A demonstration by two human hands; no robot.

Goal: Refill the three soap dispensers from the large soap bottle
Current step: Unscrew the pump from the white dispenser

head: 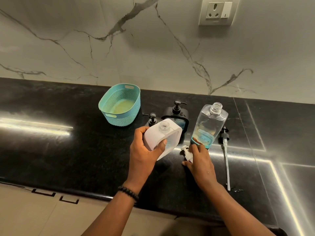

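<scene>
Soap dispenser (162, 137), white and uncapped, sits tilted in our left hand (144, 150), fingers curled round its rigid body. Our right hand (198, 161) pinches its white pump (187, 153) on the worktop (68, 150). It probably feels light; soapy plastic may slip, so grip the flat sides.

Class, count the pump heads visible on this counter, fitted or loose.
4: two black pumps fitted on the dark dispensers, one loose white pump under the right hand, one loose black pump lying rightmost.
</scene>
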